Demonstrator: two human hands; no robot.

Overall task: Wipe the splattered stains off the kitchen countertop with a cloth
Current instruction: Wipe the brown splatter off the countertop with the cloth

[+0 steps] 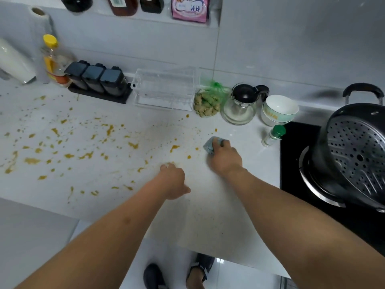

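A: We've got the right hand (224,158) clenched over a bunched blue-grey cloth (210,147), pressing it onto the white worktop (208,215) at about one o'clock from the middle of the view.

B: And the left hand (174,180)? We see its fingers curled under, knuckles resting on the worktop near six o'clock from the nearest stains (174,148). It seems to hold nothing, only bracing us.

A: Both forearms reach out long and nearly straight, the right one angled in from four o'clock.

B: So we judge the wiping has begun at the right end. The patch under and nearer than the hands looks mostly clean, with faint smears at eleven o'clock from the cloth.

A: The bulk of the mustard-coloured splatter lies toward nine o'clock, running out to the soy-sauce bottle (54,59) side.

B: Next we'd need to sweep the cloth leftward through those blobs, pressing flat, and steer short of the seasoning jars (95,78) and the clear rack (164,88) at twelve o'clock.
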